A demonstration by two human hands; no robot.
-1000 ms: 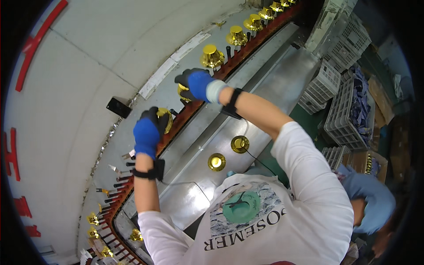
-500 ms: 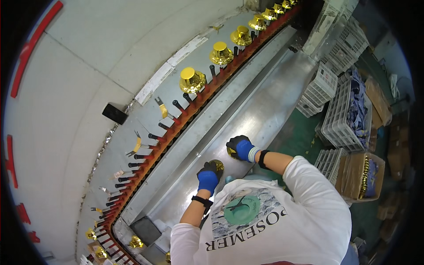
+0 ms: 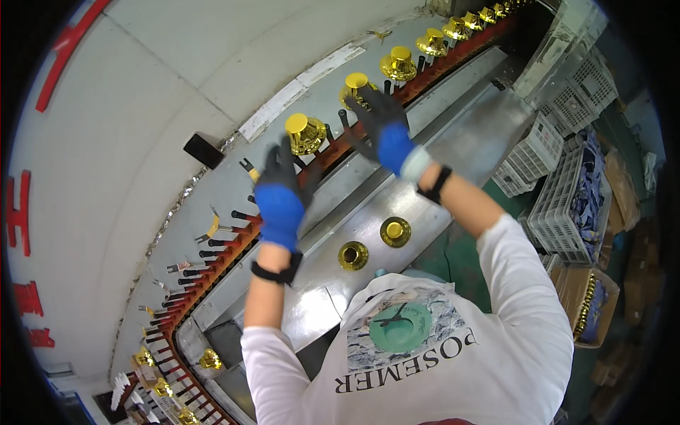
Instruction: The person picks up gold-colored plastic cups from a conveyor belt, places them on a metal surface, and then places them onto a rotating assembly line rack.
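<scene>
Both hands are in knitted gloves with bright blue backs and dark grey, matt fingers. The left hand (image 3: pixel 282 202) has its fingers straight up and its thumb standing apart, somewhat blurred by motion. The right hand (image 3: pixel 387 133) is spread, with the thumb well away from the fingers. Neither hand pinches anything that can be seen.

Just beyond the left fingertips is a shiny gold bell-shaped piece with flat round top and flared, wrinkled brim (image 3: pixel 305 133); whether they touch it, one cannot tell. A second gold piece of the same shape (image 3: pixel 356 81) is partly hidden behind the right fingers, and contact there is also not clear. Both stand upright over a reddish-brown curved rail (image 3: pixel 249 235), from which slim pegs with black ends (image 3: pixel 243 217) stick out in a row. More gold pieces follow toward the upper right.

Below the hands, between the forearms, two round gold pieces (image 3: pixel 395 231) lie near each other on a smooth, reflecting metal table (image 3: pixel 439 190).

The person's white cloth shirt (image 3: pixel 506 354) carries a printed picture with a green disc and a curved line of large dark letters. Farther out, a flat black phone (image 3: pixel 203 150) lies on the left, while on the right are white plastic lattice crates (image 3: pixel 520 168) and an opened brown cardboard box (image 3: pixel 571 290).
</scene>
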